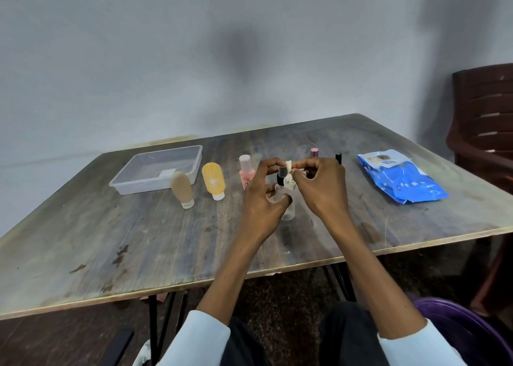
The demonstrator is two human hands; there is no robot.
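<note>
1. One clear plastic tray (144,171) lies at the far left of a worn wooden table (138,240), with a small white label inside it.
2. Just right of the tray, a tan tube (181,189) stands upright on its white cap.
3. Beside it, a little farther back, an orange tube (213,181) stands the same way, cap down.
4. Next comes a pink bottle (246,171) with a white cap, upright. The left hand partly hides its lower half.
5. The left hand (263,199) reaches in from the bottom edge. Its thumb and curled fingers grip a clear bottle (287,208) round the body, with the forefinger arched above the black spray top.
6. The clear bottle sits between both hands, near the middle of the table, close to upright. Whether its base touches the tabletop cannot be told.
7. A crumpled white wipe (290,183) presses against the bottle's neck and black top.
8. The right hand (322,190) pinches that wipe between thumb and bent fingertips, and its other fingers are curled.
9. Behind the right hand, a pink cap (314,152) and a black cap (338,156) show. What lies under them is hidden.
10. Farther right, a blue packet (402,183) lies flat, well apart from the hands.
11. A dark brown chair (485,121) stands beyond the table's right edge.
</note>
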